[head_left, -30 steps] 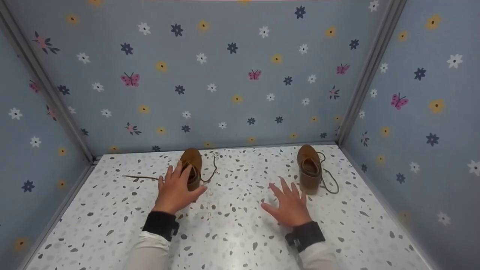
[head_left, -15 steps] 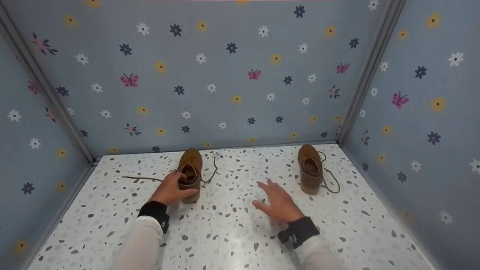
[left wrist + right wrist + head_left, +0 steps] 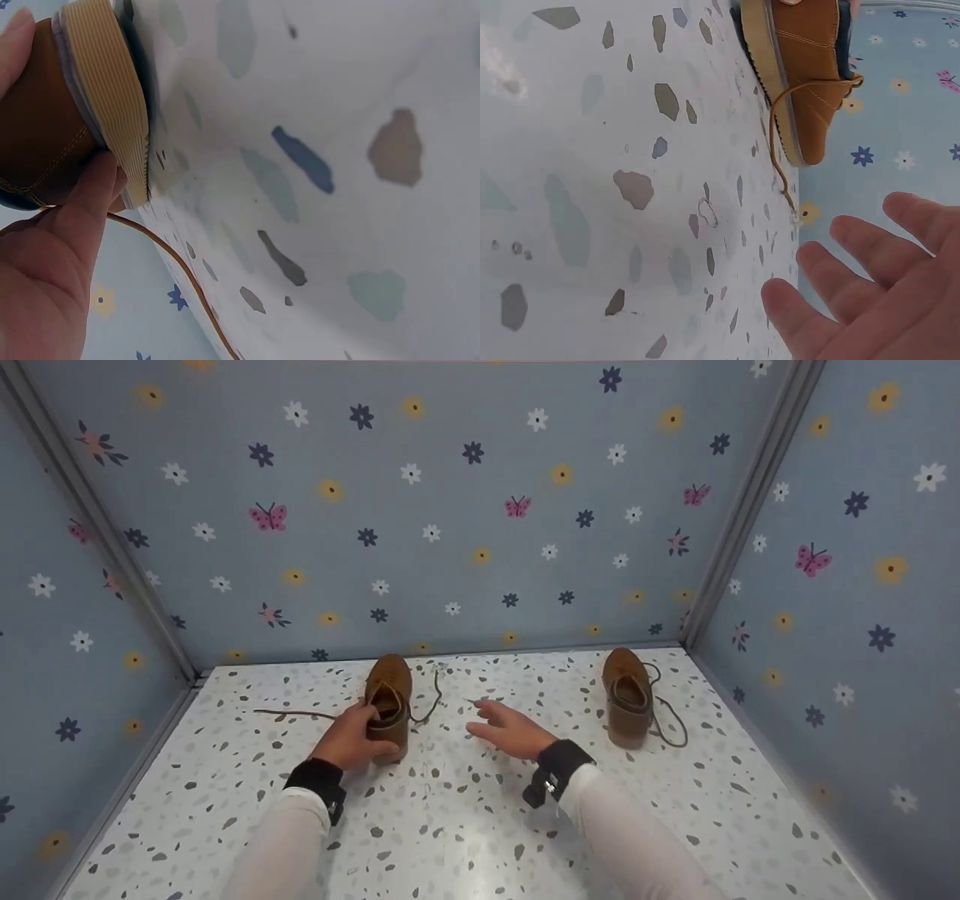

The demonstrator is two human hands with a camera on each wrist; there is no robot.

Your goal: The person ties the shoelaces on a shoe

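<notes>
A brown lace-up shoe [image 3: 390,673] stands at left on the speckled surface, toe toward the back wall. My left hand [image 3: 351,741] grips it round the heel, thumb at the back and fingers along its left side; in the left wrist view, fingers [image 3: 88,187] press on the brown upper near the ribbed sole [image 3: 109,82]. Its untied laces trail to either side, one lace [image 3: 774,135] showing in the right wrist view. My right hand [image 3: 514,729], fingers extended and apart, hovers right of this shoe without touching it. The matching shoe [image 3: 628,720] stands apart at right.
The speckled white surface [image 3: 450,810] is bounded by a blue flowered back panel [image 3: 450,577] and side panels [image 3: 862,697], with grey metal posts [image 3: 750,502] at the corners. The right shoe's lace [image 3: 681,727] loops out beside it.
My left hand has come down from over the left shoe's opening to grip its heel. My right hand has moved left, away from the right shoe and toward the left one.
</notes>
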